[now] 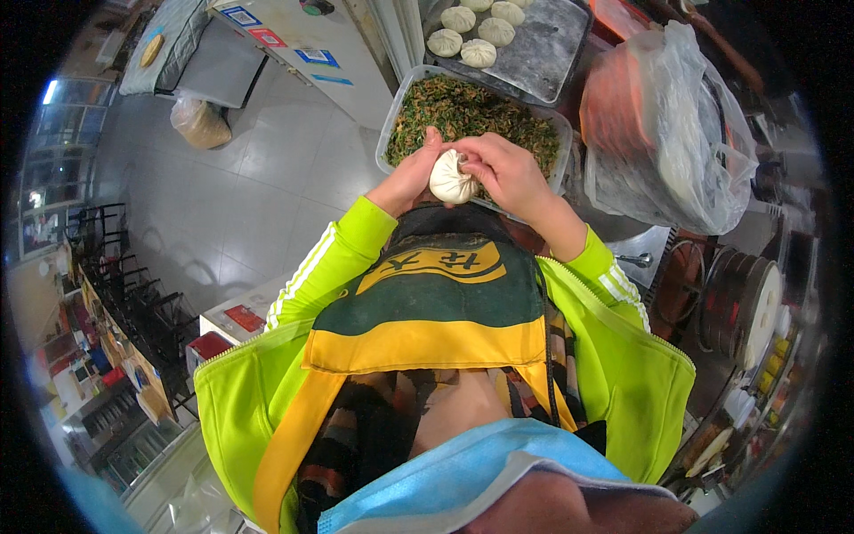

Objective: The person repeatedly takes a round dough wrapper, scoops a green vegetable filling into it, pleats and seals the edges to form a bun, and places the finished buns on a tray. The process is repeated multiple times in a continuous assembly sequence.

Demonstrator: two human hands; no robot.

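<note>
A pleated bun of white dough (454, 177) is held between my two hands, over the near edge of a plastic tub of chopped green-and-brown filling (467, 107). My left hand (415, 167) cups the bun from its left side, thumb up. The fingertips of my right hand (504, 170) pinch the gathered pleats at the bun's top right. Beyond the tub, several shaped buns (496, 31) sit on a floured dark metal tray (544, 50).
Right of the tub stands a stack of orange-red round items wrapped in clear plastic (667, 133). Stacked round steamers (740, 307) are farther right. A white cabinet (333, 60) stands at the upper left, and a filled plastic bag (200, 123) rests beside a grey box (220, 63).
</note>
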